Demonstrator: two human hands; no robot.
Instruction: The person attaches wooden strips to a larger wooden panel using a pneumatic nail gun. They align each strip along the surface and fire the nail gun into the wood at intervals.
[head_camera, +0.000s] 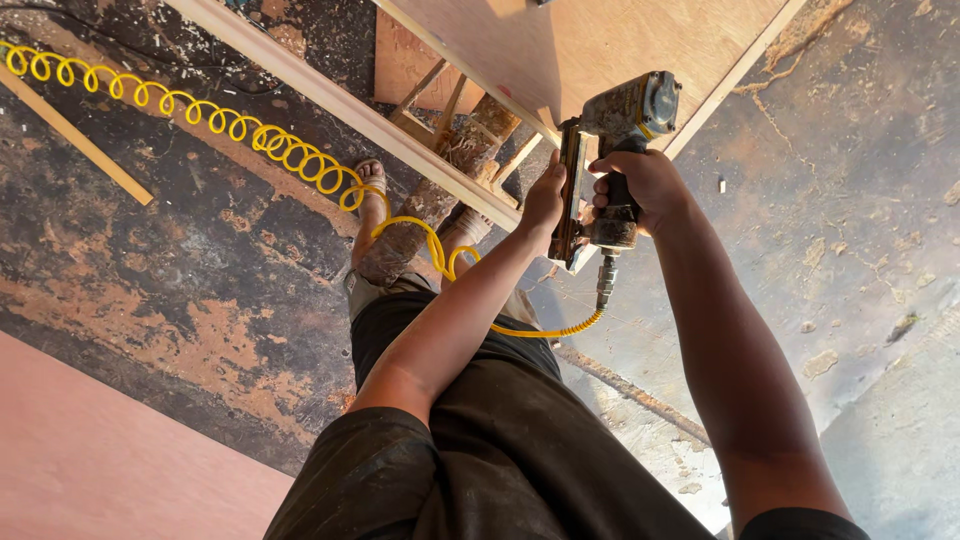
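Note:
My right hand (640, 185) grips the handle of a worn pneumatic nail gun (618, 130), whose nose points at the edge of a plywood board (600, 40). My left hand (546, 195) presses against the side of the gun's long magazine (570, 195), next to the board's wooden edge strip. A coiled yellow air hose (250, 130) runs across the floor and plugs into the bottom of the gun's handle. My legs in dark shorts fill the lower middle of the view.
A long wooden batten (330, 100) and a rough wooden frame (450, 130) lie under the board. My sandalled foot (372, 190) stands on the stained concrete floor (200, 270). A pink sheet (90, 460) lies at the lower left. A thin wooden strip (80, 140) rests at the left.

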